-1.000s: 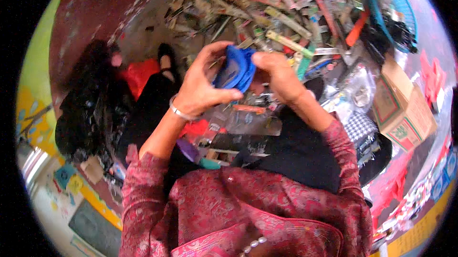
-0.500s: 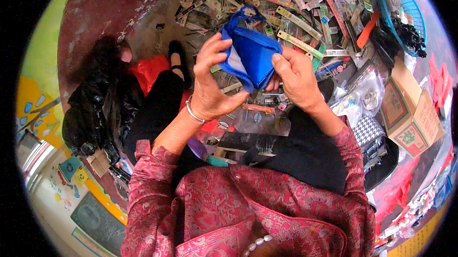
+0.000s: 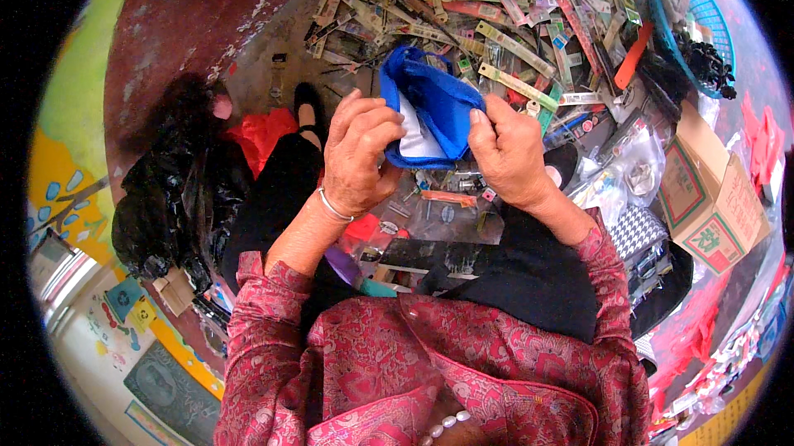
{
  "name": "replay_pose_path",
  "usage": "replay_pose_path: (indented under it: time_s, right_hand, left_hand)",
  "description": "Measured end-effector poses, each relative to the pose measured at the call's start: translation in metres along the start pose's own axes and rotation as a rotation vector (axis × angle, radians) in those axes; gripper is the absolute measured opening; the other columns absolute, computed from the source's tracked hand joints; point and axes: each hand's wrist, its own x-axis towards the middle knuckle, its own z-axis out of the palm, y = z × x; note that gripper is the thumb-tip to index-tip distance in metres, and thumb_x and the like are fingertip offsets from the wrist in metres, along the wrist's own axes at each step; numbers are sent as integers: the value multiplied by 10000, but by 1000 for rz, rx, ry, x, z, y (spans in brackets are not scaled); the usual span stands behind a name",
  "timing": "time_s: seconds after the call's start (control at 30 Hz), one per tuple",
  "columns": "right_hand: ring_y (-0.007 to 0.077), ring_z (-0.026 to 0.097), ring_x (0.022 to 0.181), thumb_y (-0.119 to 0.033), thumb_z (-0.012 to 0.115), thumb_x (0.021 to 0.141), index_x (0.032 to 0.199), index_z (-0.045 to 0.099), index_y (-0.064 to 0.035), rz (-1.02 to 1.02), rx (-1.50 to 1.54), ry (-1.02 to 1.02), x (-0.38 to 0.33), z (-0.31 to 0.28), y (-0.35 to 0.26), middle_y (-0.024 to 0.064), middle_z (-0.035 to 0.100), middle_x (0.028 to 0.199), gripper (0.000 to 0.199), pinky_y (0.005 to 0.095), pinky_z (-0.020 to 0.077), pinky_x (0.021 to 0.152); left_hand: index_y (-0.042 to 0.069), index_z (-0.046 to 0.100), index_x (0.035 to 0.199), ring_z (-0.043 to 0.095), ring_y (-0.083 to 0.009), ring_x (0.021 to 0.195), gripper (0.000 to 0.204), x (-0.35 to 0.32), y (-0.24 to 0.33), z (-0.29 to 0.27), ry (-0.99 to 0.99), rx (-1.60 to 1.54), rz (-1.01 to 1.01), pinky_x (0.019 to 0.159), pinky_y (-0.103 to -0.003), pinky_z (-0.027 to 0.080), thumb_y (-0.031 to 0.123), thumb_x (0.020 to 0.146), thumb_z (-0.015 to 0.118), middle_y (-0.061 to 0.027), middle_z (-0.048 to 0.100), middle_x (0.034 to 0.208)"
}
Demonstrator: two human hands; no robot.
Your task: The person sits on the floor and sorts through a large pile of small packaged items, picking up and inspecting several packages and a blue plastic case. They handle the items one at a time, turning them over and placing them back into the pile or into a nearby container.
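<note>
Between my two hands a small blue fabric pouch with a whitish lining is held up in front of me. Its mouth gapes, and a loop of blue fabric stands at its far edge. My left hand, with a bracelet on the wrist, is closed on the pouch's left edge, fingers curled toward the lining. On the other side, my right hand pinches the right edge between thumb and fingers; some fingertips are hidden behind the fabric.
Beyond my hands lies a heap of narrow packaged strips. A blue plastic basket and an open cardboard box stand to the right, near clear plastic bags. Black plastic bags and a red bag lie left.
The pouch has turned and tilted, showing more of its white lining. My left hand has shifted its grip, its thumb no longer under the pouch's lower edge. The right hand stays on its edge.
</note>
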Motion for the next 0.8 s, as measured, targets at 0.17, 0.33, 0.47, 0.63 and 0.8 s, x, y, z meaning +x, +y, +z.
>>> replay_pose_path:
  time_s: [0.17,0.33,0.47,0.63,0.8]
  right_hand:
    - [348,525,528,-105,519,780,740,447,-16,-173,-145,74,-1,4,-1,168,490,578,121,413,407,452]
    - [328,539,512,-90,540,750,727,462,-25,-146,-299,205,5,9,15,157,519,569,104,393,421,440]
    - [329,535,488,-109,554,743,707,466,-33,-125,-331,233,6,11,16,148,512,527,122,398,417,428]
    - [341,540,495,-121,558,748,686,468,-22,-72,-273,200,7,9,16,166,516,530,147,403,414,429]
    - [355,540,504,-123,549,756,690,478,-9,-38,-203,155,6,6,14,186,509,530,150,412,409,435]
  left_hand:
    - [147,647,813,453,-226,835,295,9,7,-6,-159,243,24,858,-431,392,145,519,671,-25,461,778]
    - [113,598,731,463,-248,904,216,9,9,-3,-180,171,59,843,-418,400,97,519,636,-50,506,893]
    - [83,541,667,467,-265,980,170,8,12,-2,-187,180,47,856,-416,398,68,515,616,-74,521,1036]
    - [77,532,658,453,-281,1045,164,7,12,-1,-192,172,34,876,-434,388,75,518,617,-87,511,1102]
    - [75,538,663,437,-302,1076,179,1,8,-1,-164,150,31,894,-428,373,66,513,635,-120,475,1161]
